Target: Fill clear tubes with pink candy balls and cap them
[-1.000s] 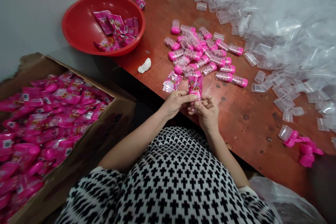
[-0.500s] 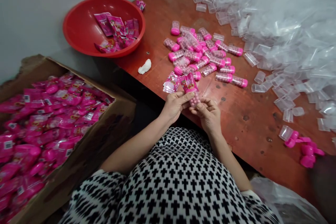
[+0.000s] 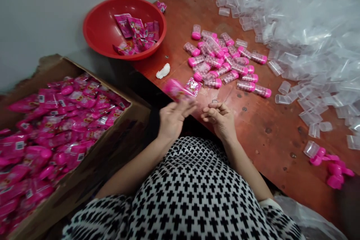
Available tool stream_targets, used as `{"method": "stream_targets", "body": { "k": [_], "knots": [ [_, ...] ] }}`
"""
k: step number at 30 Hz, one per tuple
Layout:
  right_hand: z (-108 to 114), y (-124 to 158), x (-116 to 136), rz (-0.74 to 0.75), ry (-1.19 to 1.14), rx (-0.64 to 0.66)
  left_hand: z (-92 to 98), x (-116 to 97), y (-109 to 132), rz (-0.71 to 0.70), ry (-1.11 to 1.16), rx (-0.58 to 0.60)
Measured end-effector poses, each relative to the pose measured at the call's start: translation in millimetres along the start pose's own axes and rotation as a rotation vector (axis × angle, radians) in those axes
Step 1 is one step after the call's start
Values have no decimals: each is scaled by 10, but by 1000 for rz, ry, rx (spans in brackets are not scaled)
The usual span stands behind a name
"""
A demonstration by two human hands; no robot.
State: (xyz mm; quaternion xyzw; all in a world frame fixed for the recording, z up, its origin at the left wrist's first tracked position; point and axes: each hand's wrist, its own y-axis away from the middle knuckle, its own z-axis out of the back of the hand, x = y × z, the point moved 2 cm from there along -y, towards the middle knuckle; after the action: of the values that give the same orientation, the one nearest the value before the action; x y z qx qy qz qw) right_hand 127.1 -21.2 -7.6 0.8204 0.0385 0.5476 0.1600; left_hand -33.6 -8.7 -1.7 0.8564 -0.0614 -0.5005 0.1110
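Observation:
A pink candy packet, smeared by motion, is at the table's near edge just beyond the fingertips of my left hand. That hand's fingers are stretched out and partly blurred, and the packet appears to be out of its grip. My right hand stays at the table edge with thumb and fingers pinched together; anything between them is hidden. Close by lies a small printed sachet. Behind it is a loose pile of clear tubes with pink caps, filled with small pink balls.
A red bowl with pink sachets stands at the far left. Below it, a cardboard box is full of pink packets. White crumpled material lies nearby. Empty clear tubes heap at right, above pink plastic pieces.
My left hand has opened and moved left, and the packet both hands held has left my right hand and moved left. The view has shifted slightly.

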Motion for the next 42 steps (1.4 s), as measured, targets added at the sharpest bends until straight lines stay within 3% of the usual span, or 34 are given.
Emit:
{"method": "stream_targets", "body": {
  "k": [4, 7, 9, 12, 16, 22, 27, 31, 34, 39, 42],
  "knots": [
    [44, -34, 16, 52, 54, -18, 648, -343, 17, -381, 29, -337],
    [75, -57, -8, 47, 88, -27, 853, -310, -150, -451, -240, -397],
    [57, -52, -23, 41, 118, -14, 738, -191, -332, -488, -578, -282],
    [8, -25, -28, 37, 173, 24, 383, 20, -611, -599, -1026, -18],
    [10, -12, -16, 26, 209, 53, 105, 213, -861, -624, -1269, 116],
    [59, -110, 35, 36, 271, 62, 104, 320, -913, -649, -1201, 63],
    [-32, -227, 107, 102, 337, 93, 108, 349, -897, -682, -1171, 36],
    [-97, -204, 141, 138, 350, 150, 105, 330, -896, -674, -1172, 80],
    [-83, -152, 147, 138, 365, 157, 102, 317, -908, -670, -1170, 46],
    [-48, -222, 136, 176, 349, 70, 77, 314, -838, -707, -1076, -7],
    [-89, -343, 102, 188, 232, 21, 2, 290, -668, -751, -984, 37]
  ]
}}
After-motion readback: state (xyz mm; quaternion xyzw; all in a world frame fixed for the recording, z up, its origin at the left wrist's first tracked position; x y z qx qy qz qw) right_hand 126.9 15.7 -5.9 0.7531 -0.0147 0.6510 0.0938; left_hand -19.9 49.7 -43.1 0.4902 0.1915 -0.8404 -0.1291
